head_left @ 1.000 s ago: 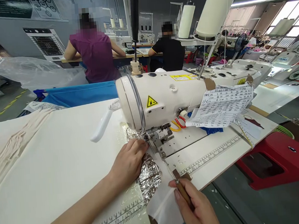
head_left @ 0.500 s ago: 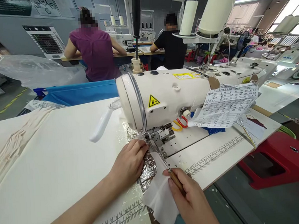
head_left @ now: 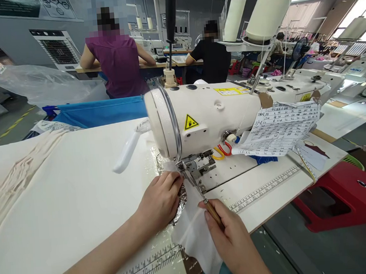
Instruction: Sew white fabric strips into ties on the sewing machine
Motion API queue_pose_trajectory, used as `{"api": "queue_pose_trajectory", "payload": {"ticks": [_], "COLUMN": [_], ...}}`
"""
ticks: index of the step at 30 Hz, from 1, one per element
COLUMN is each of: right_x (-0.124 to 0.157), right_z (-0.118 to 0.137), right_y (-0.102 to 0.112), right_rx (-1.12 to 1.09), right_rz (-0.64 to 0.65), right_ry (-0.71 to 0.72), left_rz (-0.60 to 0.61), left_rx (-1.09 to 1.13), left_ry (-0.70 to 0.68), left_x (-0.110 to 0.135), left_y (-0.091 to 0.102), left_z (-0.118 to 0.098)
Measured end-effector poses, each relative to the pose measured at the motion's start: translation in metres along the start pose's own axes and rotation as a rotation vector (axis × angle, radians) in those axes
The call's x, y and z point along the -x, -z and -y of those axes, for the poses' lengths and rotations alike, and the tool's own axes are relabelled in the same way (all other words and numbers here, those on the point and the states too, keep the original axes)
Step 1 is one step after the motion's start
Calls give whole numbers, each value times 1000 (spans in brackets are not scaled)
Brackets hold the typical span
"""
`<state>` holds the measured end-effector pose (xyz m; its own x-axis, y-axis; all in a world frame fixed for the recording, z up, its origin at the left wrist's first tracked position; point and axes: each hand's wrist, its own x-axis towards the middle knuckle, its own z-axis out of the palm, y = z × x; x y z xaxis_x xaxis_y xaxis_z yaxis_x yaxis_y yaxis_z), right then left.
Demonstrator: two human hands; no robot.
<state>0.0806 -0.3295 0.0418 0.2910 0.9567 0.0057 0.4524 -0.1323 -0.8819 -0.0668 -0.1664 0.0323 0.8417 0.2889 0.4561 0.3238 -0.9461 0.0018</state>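
My left hand [head_left: 160, 200] lies curled on a shiny silver fabric piece [head_left: 181, 199] just in front of the presser foot [head_left: 185, 167] of a cream sewing machine [head_left: 206, 116]. My right hand [head_left: 232, 238] is closed round the wooden handle of a thin metal pointed tool [head_left: 203, 198], whose tip reaches to the presser foot. A white fabric piece [head_left: 195, 233] lies over the silver one and hangs off the table's front edge under my right hand.
The white table [head_left: 64, 197] carries printed ruler strips [head_left: 263, 192] along the front. A handwritten paper sheet [head_left: 280, 127] hangs on the machine arm. A red stool [head_left: 342, 196] stands at right. A blue bin [head_left: 98, 112] and two seated people are behind.
My right hand moved the tool up and left toward the presser foot. The white fabric slid over most of the silver piece. My left hand hardly moved.
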Motion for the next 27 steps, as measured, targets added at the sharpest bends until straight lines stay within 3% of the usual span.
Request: {"api": "queue_pose_trajectory", "payload": {"ticks": [10, 15, 20, 23, 27], "right_x": [3, 8, 8, 12, 16], "right_z": [-2, 0, 19, 27, 17], "right_y": [-2, -8, -21, -31, -31], "right_rx": [12, 42, 93, 110, 193], "right_rz": [20, -77, -81, -57, -88], "right_ry": [84, 183, 436, 576, 572], "left_rz": [51, 64, 156, 142, 43], "left_rx": [-7, 85, 33, 17, 80], "left_ry": [70, 130, 180, 205, 297], "left_x": [-1, -5, -17, -23, -22], "left_y": [-4, -6, -5, -5, -9], "left_z": [0, -2, -7, -8, 0]}}
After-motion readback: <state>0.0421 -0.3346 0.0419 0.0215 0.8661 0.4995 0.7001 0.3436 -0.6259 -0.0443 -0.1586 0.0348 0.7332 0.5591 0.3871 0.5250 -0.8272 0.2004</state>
